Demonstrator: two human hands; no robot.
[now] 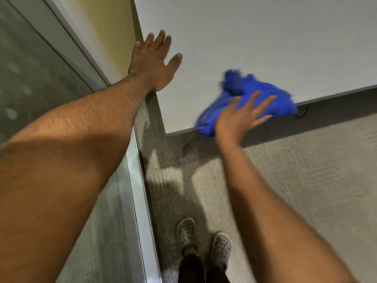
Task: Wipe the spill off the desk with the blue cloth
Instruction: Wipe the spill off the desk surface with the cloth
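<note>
The white desk [244, 37] fills the upper view above grey carpet [306, 180]. The left hand [152, 64], fingers spread, lies flat on the desk's left edge. The right hand [238, 117], spread flat, presses the blue cloth [255, 94] at the near edge. The cloth is blurred, and any spill cannot be made out.

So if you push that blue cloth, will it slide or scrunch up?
The blue cloth already looks bunched and floppy, so it would probably scrunch. Under the flat right hand it likely slides easily on the smooth desk. It sits at the edge, so it might drop off.
</note>
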